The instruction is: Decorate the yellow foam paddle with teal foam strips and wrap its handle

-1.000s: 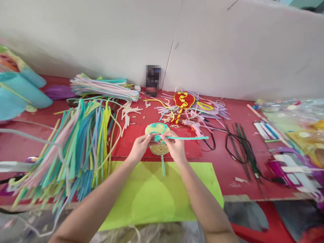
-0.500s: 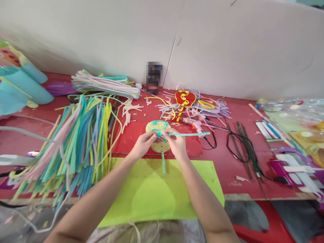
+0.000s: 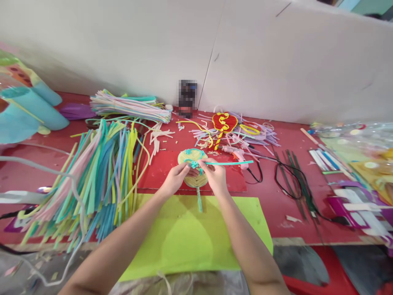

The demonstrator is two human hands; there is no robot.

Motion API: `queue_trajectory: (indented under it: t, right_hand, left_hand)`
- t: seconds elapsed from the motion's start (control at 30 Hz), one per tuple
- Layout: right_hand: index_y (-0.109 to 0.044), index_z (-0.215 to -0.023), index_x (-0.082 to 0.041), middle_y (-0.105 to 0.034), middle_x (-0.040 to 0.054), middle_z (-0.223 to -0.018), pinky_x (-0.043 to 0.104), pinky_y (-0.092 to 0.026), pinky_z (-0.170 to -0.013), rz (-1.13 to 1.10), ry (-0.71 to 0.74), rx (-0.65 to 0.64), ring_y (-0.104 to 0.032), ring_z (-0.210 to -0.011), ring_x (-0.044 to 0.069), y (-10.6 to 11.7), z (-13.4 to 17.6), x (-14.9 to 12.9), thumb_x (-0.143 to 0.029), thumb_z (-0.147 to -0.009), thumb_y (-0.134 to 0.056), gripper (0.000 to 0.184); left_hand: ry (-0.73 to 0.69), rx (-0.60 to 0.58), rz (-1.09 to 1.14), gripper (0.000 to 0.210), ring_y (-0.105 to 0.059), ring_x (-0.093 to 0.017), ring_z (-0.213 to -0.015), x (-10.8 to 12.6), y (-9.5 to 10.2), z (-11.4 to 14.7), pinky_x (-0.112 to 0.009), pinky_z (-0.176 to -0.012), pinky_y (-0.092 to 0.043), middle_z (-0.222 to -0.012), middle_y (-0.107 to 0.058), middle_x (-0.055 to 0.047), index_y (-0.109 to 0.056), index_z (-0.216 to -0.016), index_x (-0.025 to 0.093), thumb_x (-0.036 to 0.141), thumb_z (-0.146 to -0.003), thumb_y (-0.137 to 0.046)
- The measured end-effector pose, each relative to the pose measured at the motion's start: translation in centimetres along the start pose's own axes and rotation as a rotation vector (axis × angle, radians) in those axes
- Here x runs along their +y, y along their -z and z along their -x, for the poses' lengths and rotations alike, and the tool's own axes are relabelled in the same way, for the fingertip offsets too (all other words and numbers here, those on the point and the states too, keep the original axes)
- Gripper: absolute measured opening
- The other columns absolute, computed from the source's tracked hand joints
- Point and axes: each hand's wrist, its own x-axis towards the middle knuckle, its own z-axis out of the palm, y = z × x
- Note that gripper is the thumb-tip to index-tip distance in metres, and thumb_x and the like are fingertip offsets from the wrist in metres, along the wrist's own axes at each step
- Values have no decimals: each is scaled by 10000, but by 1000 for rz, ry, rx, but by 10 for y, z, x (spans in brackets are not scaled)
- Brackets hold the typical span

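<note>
Both my hands pinch a turquoise pipe cleaner [image 3: 236, 163], whose straight free end points right. Its other part is bent or twisted into a small knot between my fingertips. My left hand [image 3: 177, 177] is closed on the left side of the knot, my right hand [image 3: 214, 174] on the right. Just beneath them lies a round, pale yellow fan-shaped piece [image 3: 196, 181] with turquoise trim and a turquoise stem [image 3: 199, 200] toward me. It rests on a red board [image 3: 159, 170], its middle partly hidden by my fingers.
Bundled pastel pipe cleaners [image 3: 101, 176] spread at left, with another bundle [image 3: 132, 107] behind. A pink glue gun [image 3: 238, 153] and a red-and-yellow fan piece [image 3: 225, 123] lie beyond my right hand. A black cord [image 3: 290, 190] curls at right. Green sheet [image 3: 187, 233] covers the near edge.
The view has tilted slightly, so the table sits a little lower in the picture. My hands keep their pinch on the turquoise pipe cleaner, with only small finger shifts.
</note>
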Motion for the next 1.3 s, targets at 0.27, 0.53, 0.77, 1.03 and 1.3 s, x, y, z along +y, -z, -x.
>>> queue_trajectory:
  t: [0.27,0.53,0.77,1.03,1.3]
  right_hand:
    - [-661,-818,-183,-676,32,-756,259,-462,-607,0,-22,-7,-595,-644,150,-3,0,0,-464,-717,-625,301]
    - [-652,-815,-186,-650,21,-740,248,-439,-593,65,37,3,-557,-620,135,3,-1,3,-456,-746,-601,283]
    - [-646,-801,-182,-645,12,-711,241,-422,-581,72,14,4,-539,-597,129,6,-1,1,-458,-743,-609,285]
    - [-653,-798,-182,-660,26,-775,254,-440,-624,65,30,19,-567,-649,140,2,-1,3,-439,-751,-610,265]
    - [-658,-814,-195,-667,25,-795,257,-450,-626,85,62,0,-569,-643,139,2,1,2,-437,-760,-600,255]
  left_hand:
    - [-9,4,-5,391,-658,-192,-778,-1,1,1,-332,-770,-526,-858,-699,-73,-647,-903,124,469,-837,-477]
    - [23,21,-1,448,-657,-202,-805,0,-1,-3,-331,-760,-524,-884,-699,-87,-645,-912,126,524,-828,-459]
    - [25,39,-13,460,-660,-192,-779,1,0,-6,-322,-750,-525,-876,-699,-77,-628,-963,132,538,-819,-466]
    - [27,58,-37,451,-659,-191,-746,3,-1,-5,-328,-745,-523,-832,-695,-72,-619,-942,126,533,-818,-471]
    - [12,74,-53,425,-655,-188,-738,-1,3,-6,-332,-752,-524,-819,-691,-63,-621,-933,137,519,-822,-471]
